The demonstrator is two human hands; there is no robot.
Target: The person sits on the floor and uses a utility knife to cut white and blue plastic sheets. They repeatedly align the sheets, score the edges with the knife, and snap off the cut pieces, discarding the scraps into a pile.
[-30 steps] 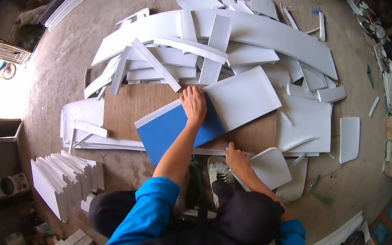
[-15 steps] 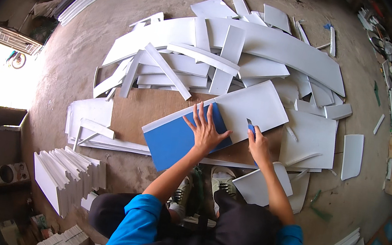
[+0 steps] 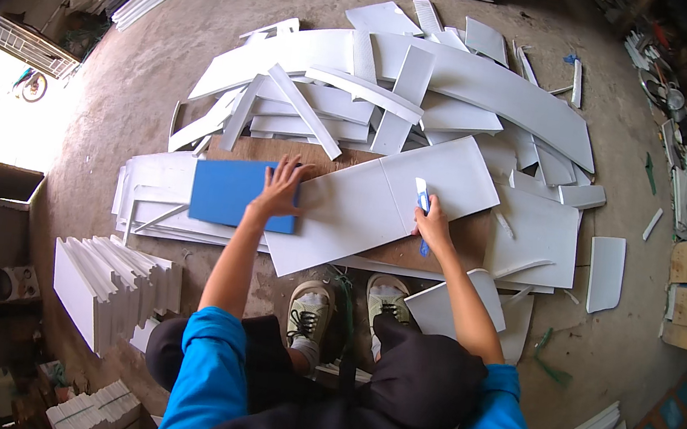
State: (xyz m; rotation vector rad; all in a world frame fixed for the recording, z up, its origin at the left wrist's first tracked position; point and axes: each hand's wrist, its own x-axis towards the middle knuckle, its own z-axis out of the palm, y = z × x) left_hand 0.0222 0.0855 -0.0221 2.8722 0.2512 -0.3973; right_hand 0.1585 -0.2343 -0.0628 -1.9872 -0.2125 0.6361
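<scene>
A blue rectangular board (image 3: 230, 192) lies at the left of the work area. My left hand (image 3: 279, 194) rests on its right end with the fingers spread. Beside it, a long white panel (image 3: 336, 205) lies at a slant, its near left end next to the blue board. A thin line crosses the panel near its middle. My right hand (image 3: 435, 224) is closed around a blue-and-white utility knife (image 3: 424, 195), held over the panel with its tip pointing away from me. Beneath is a brown wooden board (image 3: 342, 157), partly covered.
Beyond the work lies a heap of white panel offcuts (image 3: 320, 53). A row of notched white pieces (image 3: 115, 289) stands at the near left. White sheets (image 3: 533, 238) and a curved offcut (image 3: 605, 277) lie to the right. My shoes (image 3: 310, 309) are close to the panel's near edge.
The blue board has moved left off the white panel with my left hand, turning straighter and uncovering the line. My right hand has drawn the knife slightly left.
</scene>
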